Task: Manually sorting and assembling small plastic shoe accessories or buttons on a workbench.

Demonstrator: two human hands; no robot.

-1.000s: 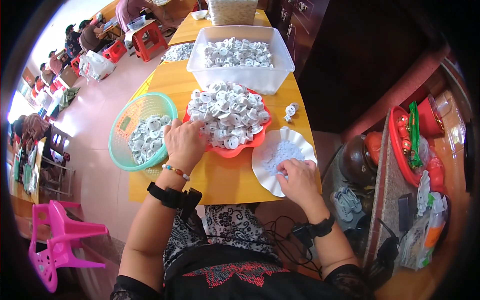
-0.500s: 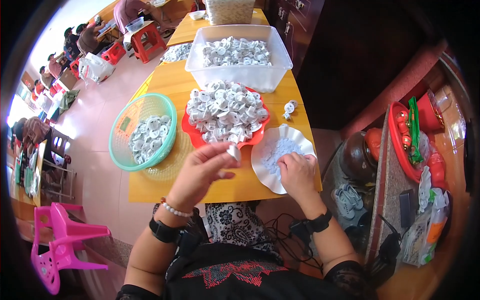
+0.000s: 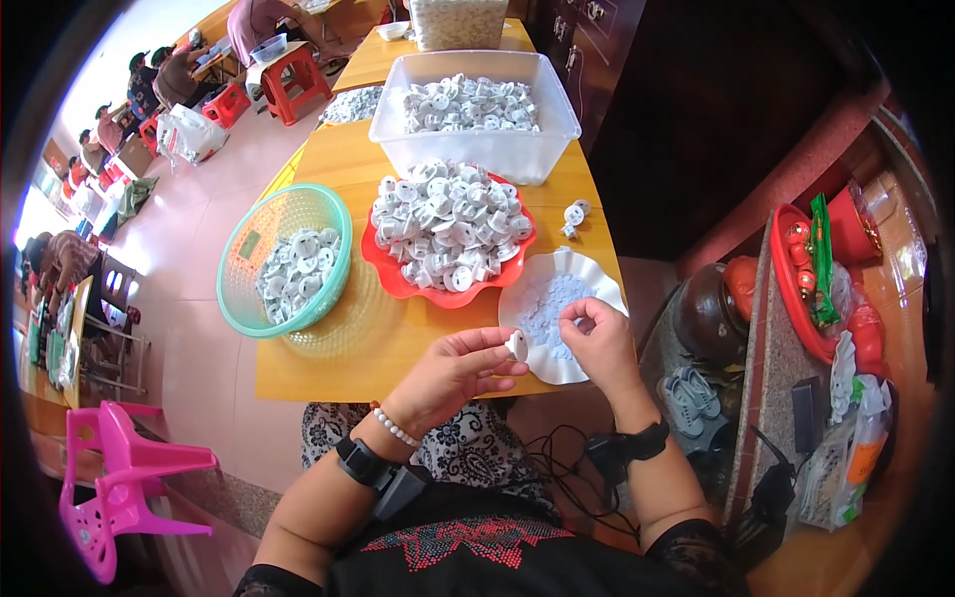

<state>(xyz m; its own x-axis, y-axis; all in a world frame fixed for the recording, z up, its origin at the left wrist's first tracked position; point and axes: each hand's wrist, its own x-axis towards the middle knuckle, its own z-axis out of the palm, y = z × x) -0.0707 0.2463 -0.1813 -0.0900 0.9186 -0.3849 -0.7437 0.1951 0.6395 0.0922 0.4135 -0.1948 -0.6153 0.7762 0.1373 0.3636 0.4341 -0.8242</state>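
Observation:
Between the thumb and fingers of my left hand (image 3: 453, 370) is a small round white plastic part (image 3: 517, 345), its flat face turned to the right. My right hand (image 3: 605, 343) is closed in a pinch over the white wavy-rimmed dish (image 3: 550, 370); what sits between its fingertips is too small to make out. Small pale-blue pieces (image 3: 553, 296) lie in that dish. Just beyond my hands, a red scalloped tray (image 3: 403, 285) carries a heap of similar white parts (image 3: 453, 221). On the left, a mint-green mesh basket (image 3: 235, 310) stands tilted with more white parts in it.
Behind the red tray stands a clear plastic bin (image 3: 468, 157) filled with white parts. A few loose parts (image 3: 574, 215) lie on the wooden table (image 3: 338, 164) at its right. A pink chair (image 3: 129, 468) is at lower left. Other people work at tables in the far left.
My left hand has moved right and nearer to me with the white part, coming beside the dish. My right hand has lifted from the blue pieces, its fingers pinched.

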